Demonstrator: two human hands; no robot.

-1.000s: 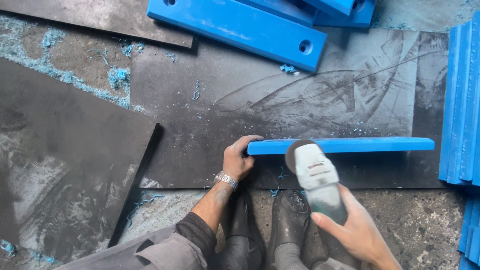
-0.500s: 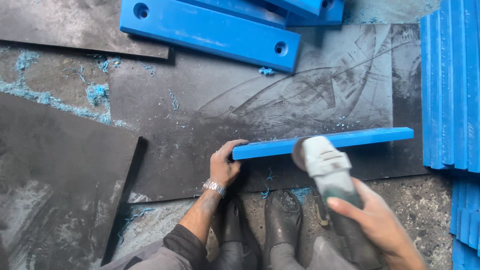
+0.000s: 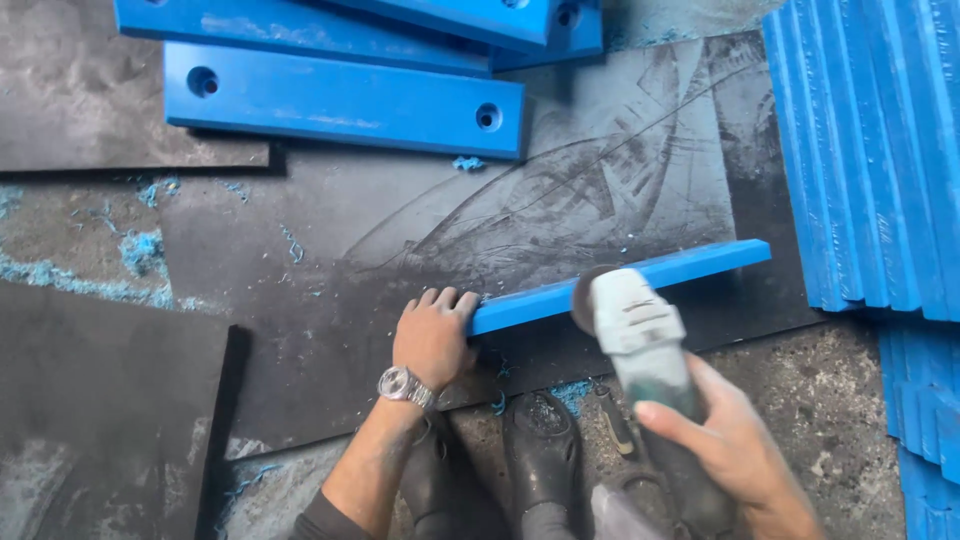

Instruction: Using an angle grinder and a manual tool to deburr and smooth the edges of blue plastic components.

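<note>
Dusty concrete floor (image 3: 840,400) with dark rubber mats (image 3: 600,180) laid over it, blue shavings (image 3: 140,250) scattered everywhere. We're crouched over a long blue plastic bar (image 3: 690,266) stood on its narrow edge on the mat, just in front of our boots (image 3: 540,450). Our left hand (image 3: 432,335) clamps the near end, fingers curled together over the top edge, watch (image 3: 403,385) on the wrist. Our right hand (image 3: 725,445) is wrapped tight round the body of an angle grinder (image 3: 635,330), whose head sits against the bar's edge around the middle.

Handling-wise, we'd guess the bar is stiff, fairly dense plastic and a bit slick with dust, so it wants to tip or slide; gripping one end from above and pressing down looks like the sane hold. More drilled blue slabs (image 3: 340,100) lie up top, and a stack of blue strips (image 3: 870,150) stands to the right.
</note>
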